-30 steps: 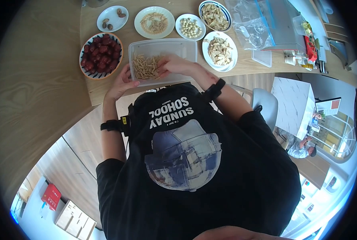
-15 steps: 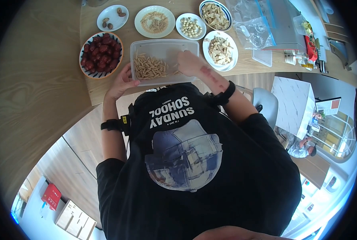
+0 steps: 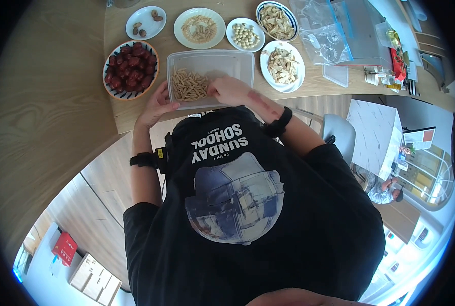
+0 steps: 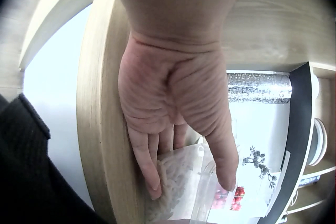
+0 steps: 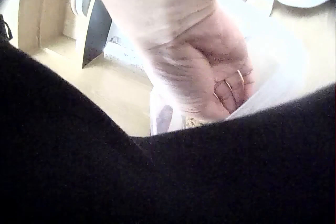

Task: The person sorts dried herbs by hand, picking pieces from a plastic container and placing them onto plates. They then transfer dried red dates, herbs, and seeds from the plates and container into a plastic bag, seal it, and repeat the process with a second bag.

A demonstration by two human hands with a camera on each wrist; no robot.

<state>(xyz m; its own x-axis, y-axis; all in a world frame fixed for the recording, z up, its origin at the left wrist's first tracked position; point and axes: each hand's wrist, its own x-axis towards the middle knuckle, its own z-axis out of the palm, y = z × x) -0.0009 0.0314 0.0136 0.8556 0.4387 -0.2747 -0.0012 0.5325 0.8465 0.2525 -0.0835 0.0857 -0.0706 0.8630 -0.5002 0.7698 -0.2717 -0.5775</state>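
In the head view, a clear plastic container (image 3: 227, 62) stands near the table edge, a pile of pale, slim pieces (image 3: 188, 85) in its left part. My left hand (image 3: 159, 106) grips its left end, and the left wrist view shows the thumb on one side of the container (image 4: 181, 169) and the fingers on the other. Inside the container, my right hand (image 3: 229, 91) touches the pile's right edge. Its fingers look curled in the right wrist view, where the hand (image 5: 210, 66) hides its fingertips; whether it holds pieces cannot be seen.
A bowl of red dates (image 3: 131, 70) stands left of the container. Behind are plates with a few nuts (image 3: 146, 31), thin pieces (image 3: 199, 20) and round white pieces (image 3: 245, 35). Sliced pieces fill a bowl (image 3: 277, 22) and a plate (image 3: 282, 66) on the right, near plastic bags (image 3: 327, 43).
My right hand moved right, away from the pile, then back left to its edge. The pieces now lie closer together on the left. My left hand stays at the container's end.
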